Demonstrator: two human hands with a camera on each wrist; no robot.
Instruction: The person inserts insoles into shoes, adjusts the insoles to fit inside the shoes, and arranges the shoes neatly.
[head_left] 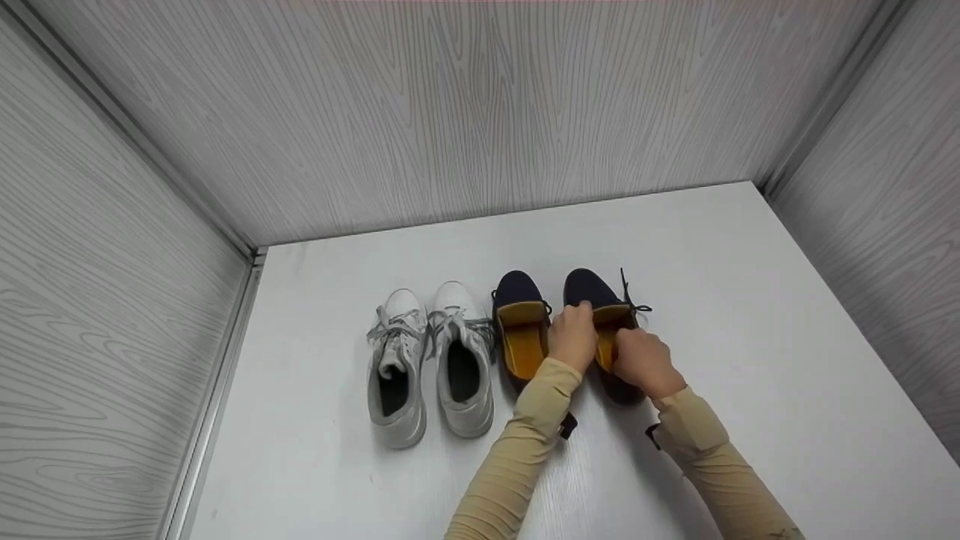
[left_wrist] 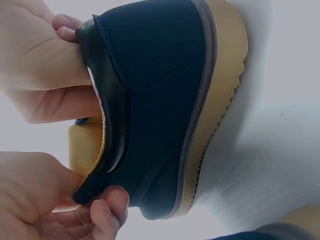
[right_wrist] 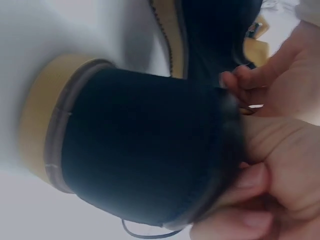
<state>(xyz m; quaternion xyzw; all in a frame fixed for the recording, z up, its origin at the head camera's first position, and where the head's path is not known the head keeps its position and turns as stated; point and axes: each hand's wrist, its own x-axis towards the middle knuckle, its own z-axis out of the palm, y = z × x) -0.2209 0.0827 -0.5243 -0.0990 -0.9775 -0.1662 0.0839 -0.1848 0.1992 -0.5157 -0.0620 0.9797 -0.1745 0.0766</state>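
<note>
A navy loafer (head_left: 587, 289) with a yellow lining stands on the white surface, its toe pointing away from me. My left hand (head_left: 574, 336) pinches the left edge of its opening near the tongue, thumb inside and fingers outside in the left wrist view. At the heel, my right hand (head_left: 646, 362) grips the collar; the right wrist view shows its fingers curled over the heel's rim (right_wrist: 227, 150). A thin lace hangs at the loafer's right side. The matching navy loafer (head_left: 517, 287) stands just to the left, partly covered by my left forearm.
A left white sneaker (head_left: 403, 424) and a right white sneaker (head_left: 469, 416) with grey laces stand side by side left of the loafers. The white tabletop (head_left: 315, 390) meets grey wood-grain panels (head_left: 450, 135) at the back and both sides.
</note>
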